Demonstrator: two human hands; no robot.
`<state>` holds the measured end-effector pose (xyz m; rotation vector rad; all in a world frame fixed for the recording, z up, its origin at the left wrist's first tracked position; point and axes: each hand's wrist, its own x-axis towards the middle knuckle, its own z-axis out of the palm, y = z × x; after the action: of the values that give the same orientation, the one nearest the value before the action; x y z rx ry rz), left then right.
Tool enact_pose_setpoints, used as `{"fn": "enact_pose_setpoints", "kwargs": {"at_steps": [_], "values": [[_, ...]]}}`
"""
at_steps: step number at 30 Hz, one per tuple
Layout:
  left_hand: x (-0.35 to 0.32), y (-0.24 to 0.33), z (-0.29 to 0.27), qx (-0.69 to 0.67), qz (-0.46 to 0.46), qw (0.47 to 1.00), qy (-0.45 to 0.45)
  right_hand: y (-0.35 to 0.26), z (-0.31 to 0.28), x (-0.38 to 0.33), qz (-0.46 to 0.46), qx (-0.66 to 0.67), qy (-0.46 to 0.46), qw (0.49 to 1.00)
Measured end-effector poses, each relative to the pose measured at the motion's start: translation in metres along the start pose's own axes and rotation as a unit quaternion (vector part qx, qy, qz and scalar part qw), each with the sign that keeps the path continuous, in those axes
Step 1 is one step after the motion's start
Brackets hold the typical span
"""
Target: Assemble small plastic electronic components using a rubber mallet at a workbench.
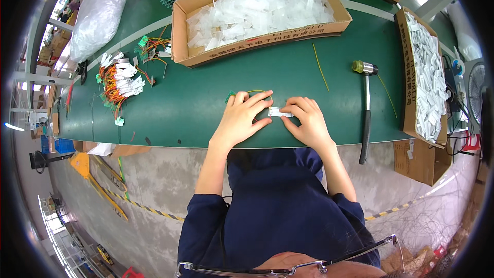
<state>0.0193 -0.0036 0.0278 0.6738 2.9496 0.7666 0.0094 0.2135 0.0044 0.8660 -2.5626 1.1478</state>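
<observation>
I see the left hand (238, 118), fingers parted, angled toward the small white rectangular piece (275, 112) the right hand (309, 124) pinches; beyond the fingers, an open brown cardboard box (257, 45).

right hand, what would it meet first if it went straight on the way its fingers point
The right hand points leftward, so first the small white piece that its fingertips seem to touch. Just beyond, likely the left hand, though depth is unclear here.
</observation>
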Motion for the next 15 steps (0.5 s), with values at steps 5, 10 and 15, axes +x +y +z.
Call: {"fn": "enact_pose_setpoints", "kwargs": {"at_steps": [5,10,15], "values": [[0.000,0.000,-0.002,0.002,0.001,1.000,0.005,-0.002,-0.001,0.001,0.005,0.003,0.004,1.000],[0.000,0.000,-0.002,-0.008,0.001,1.000,0.006,-0.006,-0.006,0.005,0.042,0.035,-0.003,0.998],[-0.004,-0.001,-0.002,-0.017,0.004,1.000,0.017,-0.021,-0.025,0.066,0.011,0.056,0.077,0.995]]}}
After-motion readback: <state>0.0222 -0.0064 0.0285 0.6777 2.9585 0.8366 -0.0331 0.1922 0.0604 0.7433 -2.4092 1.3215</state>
